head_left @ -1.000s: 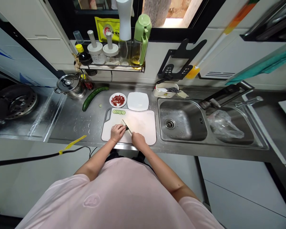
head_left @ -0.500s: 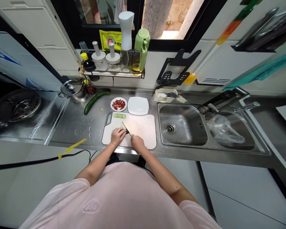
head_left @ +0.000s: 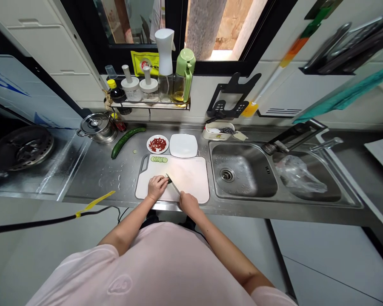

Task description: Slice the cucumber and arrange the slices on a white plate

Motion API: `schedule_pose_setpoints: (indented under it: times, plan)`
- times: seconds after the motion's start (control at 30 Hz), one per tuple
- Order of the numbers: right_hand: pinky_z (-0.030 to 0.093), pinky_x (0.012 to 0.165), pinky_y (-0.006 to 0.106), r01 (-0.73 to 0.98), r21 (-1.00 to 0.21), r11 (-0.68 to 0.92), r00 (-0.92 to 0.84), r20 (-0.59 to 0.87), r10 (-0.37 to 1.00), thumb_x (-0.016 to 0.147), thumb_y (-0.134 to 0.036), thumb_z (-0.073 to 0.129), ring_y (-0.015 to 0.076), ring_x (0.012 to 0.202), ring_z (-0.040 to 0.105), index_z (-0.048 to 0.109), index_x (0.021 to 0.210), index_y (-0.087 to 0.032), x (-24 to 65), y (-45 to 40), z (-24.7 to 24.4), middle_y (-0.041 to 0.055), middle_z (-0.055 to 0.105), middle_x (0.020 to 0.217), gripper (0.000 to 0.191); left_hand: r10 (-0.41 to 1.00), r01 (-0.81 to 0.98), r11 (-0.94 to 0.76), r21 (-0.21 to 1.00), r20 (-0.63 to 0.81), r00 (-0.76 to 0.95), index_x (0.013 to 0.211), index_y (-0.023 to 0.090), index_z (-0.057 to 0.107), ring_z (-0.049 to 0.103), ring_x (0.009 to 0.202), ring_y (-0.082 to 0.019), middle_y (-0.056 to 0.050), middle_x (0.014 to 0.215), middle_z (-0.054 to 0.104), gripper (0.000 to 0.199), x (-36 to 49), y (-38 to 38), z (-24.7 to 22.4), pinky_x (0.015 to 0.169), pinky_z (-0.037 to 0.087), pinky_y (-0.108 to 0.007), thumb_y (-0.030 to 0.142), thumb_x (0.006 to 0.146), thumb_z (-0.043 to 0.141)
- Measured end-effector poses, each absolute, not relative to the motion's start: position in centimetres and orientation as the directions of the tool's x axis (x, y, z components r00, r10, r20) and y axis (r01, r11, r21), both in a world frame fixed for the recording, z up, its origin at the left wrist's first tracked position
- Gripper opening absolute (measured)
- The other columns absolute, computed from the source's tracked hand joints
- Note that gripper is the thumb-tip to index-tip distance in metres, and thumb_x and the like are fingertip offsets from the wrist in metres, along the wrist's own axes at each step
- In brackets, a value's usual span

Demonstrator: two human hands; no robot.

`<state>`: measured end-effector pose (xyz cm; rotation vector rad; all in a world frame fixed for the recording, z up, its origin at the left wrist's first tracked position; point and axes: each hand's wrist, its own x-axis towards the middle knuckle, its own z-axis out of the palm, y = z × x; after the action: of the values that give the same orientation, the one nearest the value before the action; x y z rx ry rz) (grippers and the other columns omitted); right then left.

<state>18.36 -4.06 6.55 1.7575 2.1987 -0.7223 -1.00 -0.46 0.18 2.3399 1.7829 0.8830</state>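
Note:
Over the white cutting board point(head_left: 193, 180), my right hand point(head_left: 189, 204) is closed round the handle of a knife point(head_left: 174, 185), whose blade points up and to the left. My left hand point(head_left: 157, 187) lies on the board with its fingers pressed on a small dark green piece point(head_left: 169, 180), apparently cucumber, beside the blade. A row of thin cucumber slices point(head_left: 158, 160) rests near the board's top left edge. Behind the board are a round plate of chopped red pieces point(head_left: 157, 145) and a white square plate point(head_left: 183, 145).
A whole cucumber point(head_left: 125, 141) and a steel pot point(head_left: 98, 127) are at the left. On the right is a double sink point(head_left: 245, 170) with a plastic bag point(head_left: 298, 174). A shelf point(head_left: 147, 105) of bottles and jars hangs behind; a wok point(head_left: 21, 146) sits far left.
My right hand and the knife handle have moved slightly right and down relative to the board. The knife tip has also shifted down. My left hand stays on the piece. The whole view has tilted slightly.

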Motion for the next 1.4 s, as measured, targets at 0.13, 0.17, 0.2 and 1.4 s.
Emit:
schedule_pose_setpoints:
  times: [0.13, 0.17, 0.2, 1.4]
  plan:
    - [0.042, 0.071, 0.029, 0.958, -0.244, 0.154, -0.259, -0.492, 0.831, 0.094, -0.019, 0.032, 0.0220, 0.089, 0.063, 0.054, 0.105, -0.015, 17.6, -2.8, 7.0, 0.0135, 0.066, 0.095, 0.025, 0.909, 0.864, -0.316, 0.392, 0.385, 0.158, 0.101, 0.027, 0.068, 0.055, 0.088, -0.018, -0.006, 0.096, 0.064, 0.023, -1.0, -0.5, 0.3, 0.078, 0.039, -0.031, 0.033, 0.088, 0.050]
    - [0.042, 0.072, 0.029, 0.956, -0.248, 0.154, -0.262, -0.497, 0.827, 0.094, -0.019, 0.032, 0.0219, 0.089, 0.063, 0.054, 0.105, -0.015, 17.4, -2.5, 7.0, 0.0137, 0.066, 0.096, 0.026, 0.911, 0.865, -0.313, 0.393, 0.381, 0.156, 0.102, 0.027, 0.068, 0.055, 0.088, -0.017, -0.005, 0.096, 0.064, 0.023, -1.0, -0.5, 0.3, 0.078, 0.039, -0.031, 0.033, 0.088, 0.050]
    - [0.042, 0.072, 0.029, 0.955, -0.253, 0.154, -0.266, -0.502, 0.823, 0.094, -0.019, 0.032, 0.0218, 0.089, 0.063, 0.055, 0.105, -0.015, 17.1, -2.1, 7.1, 0.0139, 0.066, 0.096, 0.026, 0.912, 0.865, -0.311, 0.394, 0.378, 0.156, 0.102, 0.027, 0.068, 0.055, 0.088, -0.017, -0.005, 0.097, 0.064, 0.023, -1.0, -0.5, 0.3, 0.078, 0.039, -0.031, 0.032, 0.088, 0.050]
    - [0.042, 0.069, 0.030, 0.965, -0.223, 0.137, -0.230, -0.473, 0.851, 0.091, -0.018, 0.034, 0.0232, 0.087, 0.065, 0.054, 0.103, -0.015, 17.4, -3.3, 6.8, 0.0135, 0.067, 0.092, 0.023, 0.918, 0.857, -0.306, 0.414, 0.367, 0.151, 0.103, 0.028, 0.068, 0.054, 0.091, -0.018, -0.006, 0.097, 0.064, 0.024, -1.0, -0.7, 0.2, 0.080, 0.039, -0.032, 0.033, 0.089, 0.048]
